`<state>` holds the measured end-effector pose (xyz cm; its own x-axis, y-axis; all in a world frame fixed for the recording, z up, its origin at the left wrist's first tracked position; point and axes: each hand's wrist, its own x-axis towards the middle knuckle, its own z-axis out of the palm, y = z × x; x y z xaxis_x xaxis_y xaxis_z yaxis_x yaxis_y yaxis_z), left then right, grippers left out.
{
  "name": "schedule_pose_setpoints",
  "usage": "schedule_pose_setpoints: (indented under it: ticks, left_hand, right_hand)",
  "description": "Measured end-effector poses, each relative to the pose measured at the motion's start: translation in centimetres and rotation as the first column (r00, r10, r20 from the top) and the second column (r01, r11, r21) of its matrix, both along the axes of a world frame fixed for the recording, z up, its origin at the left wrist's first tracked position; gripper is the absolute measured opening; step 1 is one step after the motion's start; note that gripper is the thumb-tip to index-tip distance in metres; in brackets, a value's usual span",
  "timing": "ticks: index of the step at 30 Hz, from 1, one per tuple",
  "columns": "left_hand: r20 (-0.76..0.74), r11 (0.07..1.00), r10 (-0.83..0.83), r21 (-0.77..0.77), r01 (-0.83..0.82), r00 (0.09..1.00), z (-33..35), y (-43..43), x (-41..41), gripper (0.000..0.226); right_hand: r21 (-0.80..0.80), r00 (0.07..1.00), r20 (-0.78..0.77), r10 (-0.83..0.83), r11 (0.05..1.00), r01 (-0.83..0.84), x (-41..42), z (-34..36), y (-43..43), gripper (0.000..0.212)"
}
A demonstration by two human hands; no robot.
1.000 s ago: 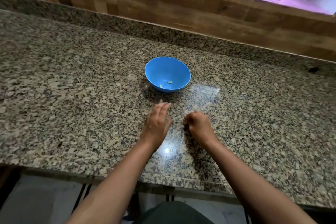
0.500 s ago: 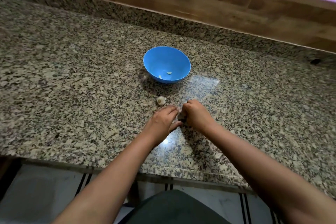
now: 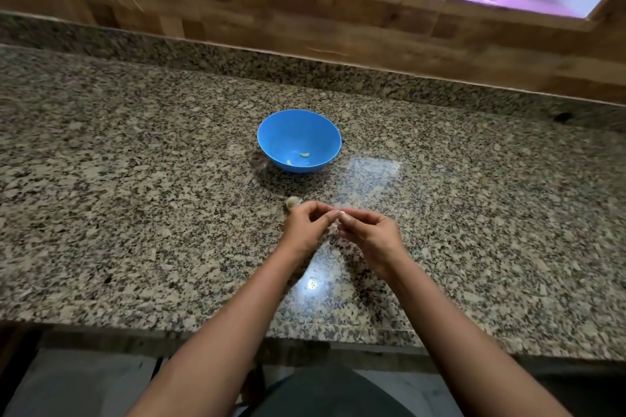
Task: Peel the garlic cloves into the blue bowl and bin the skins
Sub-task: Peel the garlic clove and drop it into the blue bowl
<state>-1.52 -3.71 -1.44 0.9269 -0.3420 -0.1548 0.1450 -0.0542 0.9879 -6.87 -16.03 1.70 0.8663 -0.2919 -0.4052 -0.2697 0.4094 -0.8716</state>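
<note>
Left grip (image 3: 306,227): middle of the frame, held over the counter (image 3: 135,213). My fingers are curled and their tips pinch against the other hand's.
Right grip (image 3: 369,234): just right of it, curled the same way. Thumb and forefinger nip the same spot.
Clove in hand (image 3: 338,214): only a pale speck shows where the fingertips meet and the rest is hidden. I take it for a garlic clove, though I cannot be sure.
Handling: I judge it very light and small, firm inside, with a dry papery skin that tears in flakes. Once bare it is likely slick and a little sticky.
Where to hold: one grip pinches the blunt root end while a nail of the other lifts the skin at the pointed tip. I pinch lightly, since squeezing would bruise it or shoot it out.
Loose garlic (image 3: 292,202): a pale lump on the counter just beyond my left knuckles. It is too blurred to tell clove from skin.
Blue bowl (image 3: 298,132): above my hands in the frame, upright, apart from them.
Peeled pieces (image 3: 304,155): two small pale bits on the bowl's bottom.
Skins: feather-light, so I think they will drift and cling to my fingers.
Bin: not in view.
</note>
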Motion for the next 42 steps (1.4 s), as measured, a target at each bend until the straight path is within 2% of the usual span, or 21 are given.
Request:
schedule_pose_setpoints:
  ticks: [5,16,19,25,30,34,37,42]
  left_hand:
    - [-0.054,0.996,-0.066,-0.069,0.062,0.996,0.7,-0.3,0.1,0.006]
    - [-0.137,0.971,-0.176,-0.189,0.148,0.975,1.8,-0.3,0.3,0.009]
    - [-0.147,0.97,-0.222,-0.138,0.202,0.964,1.7,-0.6,0.4,0.013]
    - [-0.141,0.973,-0.23,-0.018,0.23,0.963,1.1,-0.9,0.1,0.018]
    - [-0.092,0.965,-0.238,0.086,0.246,0.967,0.9,-1.1,0.0,0.018]
    - [-0.049,0.965,-0.22,0.136,0.225,0.974,0.7,-1.2,-0.3,0.016]
    - [0.013,0.96,-0.215,0.186,0.209,0.976,0.9,-1.2,-0.1,0.017]
    - [0.082,0.916,-0.298,0.303,0.261,0.951,1.3,-1.1,-0.5,0.013]
  right_hand:
    - [0.148,1.0,-0.015,-0.006,0.989,0.008,-0.2,0.7,-0.4,0.017]
    - [0.096,0.999,-0.023,0.043,0.995,-0.041,0.2,1.6,-0.5,0.008]
    - [0.045,0.998,-0.018,0.055,0.998,-0.054,0.0,1.6,-0.5,0.007]
    - [-0.156,0.997,-0.011,0.074,0.985,-0.075,-0.3,1.1,-0.2,0.007]
    - [-0.187,0.998,-0.032,0.051,0.981,-0.056,-0.2,0.8,-0.1,0.007]
    - [-0.134,1.0,-0.023,0.017,0.991,-0.019,-0.3,1.0,0.2,0.006]
    - [-0.001,0.997,-0.044,-0.056,0.998,0.056,0.1,1.2,0.5,0.008]
    - [0.155,0.983,-0.126,-0.131,0.976,0.15,0.7,1.3,0.2,0.011]
